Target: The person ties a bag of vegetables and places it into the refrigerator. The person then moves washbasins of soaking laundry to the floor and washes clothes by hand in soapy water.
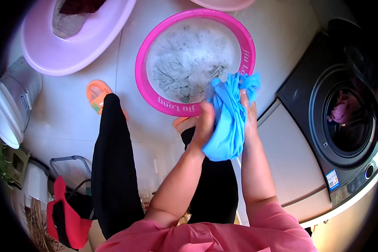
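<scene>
A wet blue cloth (228, 122) hangs bunched between both my hands above the near rim of a bright pink basin (143, 82). My left hand (205, 122) grips the cloth's left side, and my right hand (250, 110) grips its right side higher up. Inside the basin lie grey clothes (176, 75) in soapy, foamy water. My legs in black trousers (113, 168) and orange slippers (97, 95) stand below the basin on the light tiled floor.
A pale lilac basin (42, 50) with dark and grey laundry sits at upper left; another pink basin's rim (222, 4) shows at top. A front-loading washing machine (336, 126), door open with pink clothes inside, stands right. A white bucket (10, 105) and a red stool (67, 218) are left.
</scene>
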`<state>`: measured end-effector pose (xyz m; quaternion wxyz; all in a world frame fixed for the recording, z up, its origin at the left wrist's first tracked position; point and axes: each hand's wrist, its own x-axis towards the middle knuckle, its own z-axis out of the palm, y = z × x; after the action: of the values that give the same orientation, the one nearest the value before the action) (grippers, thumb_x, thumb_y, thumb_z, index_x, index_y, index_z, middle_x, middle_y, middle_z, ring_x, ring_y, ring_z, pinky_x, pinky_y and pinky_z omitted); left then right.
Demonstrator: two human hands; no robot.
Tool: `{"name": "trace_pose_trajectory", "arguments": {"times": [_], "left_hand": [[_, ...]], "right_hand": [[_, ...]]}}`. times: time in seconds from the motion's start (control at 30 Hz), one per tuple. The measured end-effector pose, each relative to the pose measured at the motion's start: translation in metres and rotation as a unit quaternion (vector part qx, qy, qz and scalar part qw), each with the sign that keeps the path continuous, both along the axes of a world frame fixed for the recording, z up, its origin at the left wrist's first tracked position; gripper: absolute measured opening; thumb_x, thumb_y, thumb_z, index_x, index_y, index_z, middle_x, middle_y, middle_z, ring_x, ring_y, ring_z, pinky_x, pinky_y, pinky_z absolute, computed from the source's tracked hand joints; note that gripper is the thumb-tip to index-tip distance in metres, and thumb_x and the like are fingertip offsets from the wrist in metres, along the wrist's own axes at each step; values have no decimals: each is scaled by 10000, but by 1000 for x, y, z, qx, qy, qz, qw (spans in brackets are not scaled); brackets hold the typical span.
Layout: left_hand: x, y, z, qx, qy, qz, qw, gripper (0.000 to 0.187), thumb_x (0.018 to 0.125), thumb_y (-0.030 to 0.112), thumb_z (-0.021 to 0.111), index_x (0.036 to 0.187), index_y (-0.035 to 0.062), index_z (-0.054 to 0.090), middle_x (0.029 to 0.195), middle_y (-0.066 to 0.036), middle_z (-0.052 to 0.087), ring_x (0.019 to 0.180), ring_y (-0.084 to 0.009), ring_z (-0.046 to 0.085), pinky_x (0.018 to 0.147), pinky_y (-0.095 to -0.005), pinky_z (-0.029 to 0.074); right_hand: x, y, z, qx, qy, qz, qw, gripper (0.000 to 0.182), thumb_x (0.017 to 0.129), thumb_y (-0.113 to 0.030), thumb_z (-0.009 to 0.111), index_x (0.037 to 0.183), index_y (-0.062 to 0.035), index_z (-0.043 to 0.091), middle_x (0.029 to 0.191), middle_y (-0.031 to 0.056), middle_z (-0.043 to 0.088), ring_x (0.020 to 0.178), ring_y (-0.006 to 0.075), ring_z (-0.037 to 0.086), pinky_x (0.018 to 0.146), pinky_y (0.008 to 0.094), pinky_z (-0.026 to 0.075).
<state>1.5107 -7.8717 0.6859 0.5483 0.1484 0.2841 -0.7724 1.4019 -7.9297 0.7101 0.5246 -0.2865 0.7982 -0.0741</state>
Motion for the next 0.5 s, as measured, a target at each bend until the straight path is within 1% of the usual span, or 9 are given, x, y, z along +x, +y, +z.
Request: {"name": "trace_pose_trajectory", "arguments": {"times": [0.03, 0.07, 0.1, 0.13, 0.2, 0.23, 0.3, 0.4, 0.5], "left_hand": [[-5, 4, 5, 32, -201, -106, 973, 729, 832, 573, 481, 1260, -6, 363, 1156, -94, 504, 1028, -174, 506, 882, -305, 404], [-10, 7, 9, 62, -391, -208, 894, 686, 839, 542, 496, 1236, -6, 382, 1137, -120, 515, 1021, -197, 513, 874, -326, 407], [-12, 3, 11, 81, -352, -147, 921, 642, 846, 513, 506, 1219, 1, 402, 1111, -119, 528, 1002, -198, 519, 863, -332, 409], [-14, 0, 13, 95, -347, -115, 926, 578, 856, 486, 505, 1173, 8, 437, 1059, -110, 544, 959, -192, 529, 834, -327, 418], [-17, -6, 18, 119, -339, -49, 932, 459, 877, 431, 505, 1083, 21, 507, 955, -90, 576, 872, -179, 548, 777, -318, 434], [-17, -6, 19, 128, -309, -61, 940, 400, 888, 405, 500, 1013, 26, 527, 897, -75, 577, 812, -156, 544, 723, -299, 437], [-17, -6, 21, 140, -280, -70, 947, 354, 898, 379, 495, 942, 32, 547, 838, -59, 578, 752, -132, 539, 669, -281, 439], [-15, -10, 22, 177, -283, -65, 940, 246, 898, 281, 512, 803, 56, 535, 702, 2, 543, 625, -70, 502, 553, -242, 406], [-10, -20, 20, 194, -285, -20, 938, 221, 880, 260, 535, 795, 56, 537, 681, 10, 529, 614, -66, 498, 550, -238, 404]], "right_hand": [[8, -2, 12, 15, 6, 36, 999, 679, 845, -544, 482, 1197, 36, 449, 1117, 125, 524, 1038, 200, 478, 915, 323, 367], [16, -3, 23, 30, 11, 72, 997, 741, 827, -587, 478, 1220, 38, 423, 1150, 132, 506, 1071, 215, 461, 935, 337, 351], [25, -2, 35, 12, -12, 126, 992, 851, 775, -660, 485, 1250, 39, 384, 1199, 138, 463, 1118, 234, 426, 956, 361, 330], [31, 2, 38, -34, -40, 132, 990, 871, 735, -655, 553, 1254, 23, 382, 1197, 132, 456, 1121, 225, 423, 958, 357, 329], [48, -2, 43, -39, -28, 70, 996, 764, 738, -565, 627, 1205, 8, 432, 1127, 112, 500, 1051, 200, 470, 915, 338, 368], [49, -5, 43, -37, -28, 72, 996, 764, 738, -565, 627, 1205, 8, 432, 1127, 112, 500, 1051, 200, 470, 915, 338, 368], [49, -13, 41, -3, -3, 48, 999, 606, 740, -413, 686, 1137, -5, 479, 1037, 83, 537, 950, 167, 511, 850, 314, 410], [52, -12, 32, -37, -15, 2, 999, 471, 740, -305, 672, 1068, -5, 514, 951, 60, 557, 859, 151, 526, 790, 299, 432], [54, -15, 28, -23, -32, -12, 999, 426, 739, -247, 650, 1063, -7, 516, 937, 56, 554, 850, 148, 523, 790, 294, 429]]}}
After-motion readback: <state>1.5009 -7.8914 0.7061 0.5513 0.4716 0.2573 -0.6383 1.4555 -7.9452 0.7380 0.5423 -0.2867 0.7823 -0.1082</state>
